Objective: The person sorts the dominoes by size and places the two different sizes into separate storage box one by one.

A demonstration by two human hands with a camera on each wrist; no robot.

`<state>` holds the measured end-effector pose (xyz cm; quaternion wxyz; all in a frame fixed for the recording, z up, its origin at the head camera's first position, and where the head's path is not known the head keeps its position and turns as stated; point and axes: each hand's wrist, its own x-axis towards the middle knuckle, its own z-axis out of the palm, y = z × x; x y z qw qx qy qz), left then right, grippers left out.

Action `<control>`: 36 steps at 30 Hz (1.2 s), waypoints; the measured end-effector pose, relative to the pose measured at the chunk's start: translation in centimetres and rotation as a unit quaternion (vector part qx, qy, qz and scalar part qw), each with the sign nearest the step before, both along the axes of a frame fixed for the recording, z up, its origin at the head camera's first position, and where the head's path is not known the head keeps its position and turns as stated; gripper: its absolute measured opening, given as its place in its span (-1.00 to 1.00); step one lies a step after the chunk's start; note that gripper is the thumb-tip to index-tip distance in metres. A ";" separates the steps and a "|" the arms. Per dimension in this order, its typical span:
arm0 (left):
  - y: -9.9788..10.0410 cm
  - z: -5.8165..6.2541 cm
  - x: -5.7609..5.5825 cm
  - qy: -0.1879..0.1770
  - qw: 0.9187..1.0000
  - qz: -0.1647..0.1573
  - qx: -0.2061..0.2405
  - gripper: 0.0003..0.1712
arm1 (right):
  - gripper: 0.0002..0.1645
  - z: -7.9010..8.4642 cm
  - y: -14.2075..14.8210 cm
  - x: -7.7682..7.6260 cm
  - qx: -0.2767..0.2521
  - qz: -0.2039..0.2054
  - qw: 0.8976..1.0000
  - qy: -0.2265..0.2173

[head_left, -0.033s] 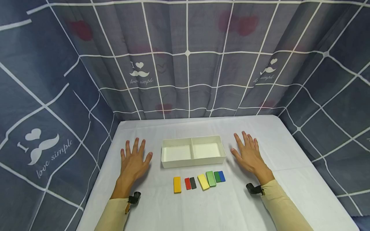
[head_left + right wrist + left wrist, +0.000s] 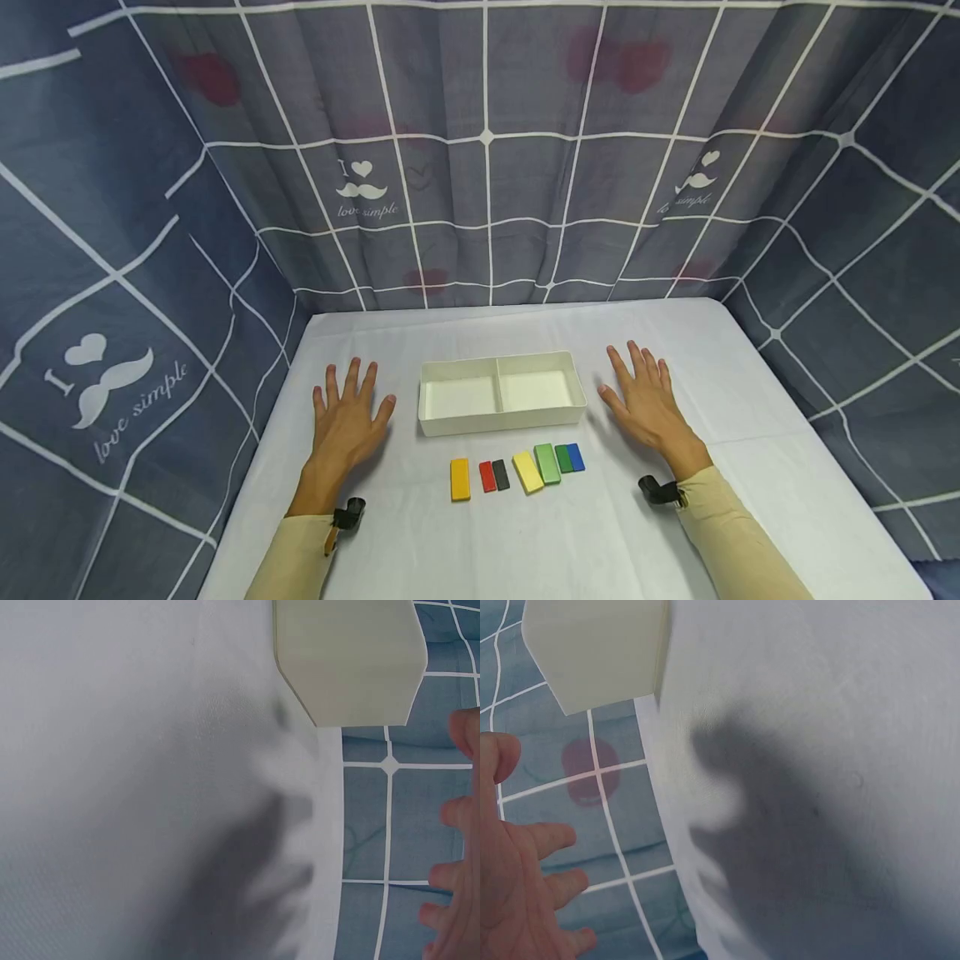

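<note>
The tray (image 2: 504,422) is set between the two hands, its long axis running from one toward the other. The right hand (image 2: 642,404) is the nearer, its thumb poised just beside the tray's right end; a slightly wider gap is left between the left hand (image 2: 348,423) and the opposite end. In both hands the fingers are spread and nothing is gripped; from the shadows in the wrist views, both appear to be raised off the cloth (image 2: 615,533). Seven blocks (image 2: 528,472) are laid in a row outside the tray, on the person's side, long axes roughly front to back. The orange block (image 2: 461,480) would be reached inward and back by the left hand, the blue block (image 2: 575,457) likewise by the right
</note>
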<state>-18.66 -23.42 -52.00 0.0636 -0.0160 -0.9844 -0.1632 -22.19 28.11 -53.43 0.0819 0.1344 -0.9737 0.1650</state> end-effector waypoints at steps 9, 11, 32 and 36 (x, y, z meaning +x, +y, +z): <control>-0.5 0.0 0.3 0.020 0.999 -0.007 0.032 -0.13 | -0.13 0.1 -0.2 0.2 -0.016 0.009 1.000 0.007; -0.6 0.0 0.3 0.022 0.999 -0.009 0.043 -0.13 | -0.13 0.1 -0.2 0.2 -0.020 0.011 1.000 0.011; 2.5 1.3 -1.2 0.103 0.940 -0.055 0.321 -0.30 | -0.11 3.3 -0.5 3.0 -0.131 0.043 0.990 0.008; 3.6 1.0 -1.5 0.105 0.927 -0.053 0.355 -0.32 | -0.03 3.6 -0.8 3.6 -0.135 0.039 0.990 0.005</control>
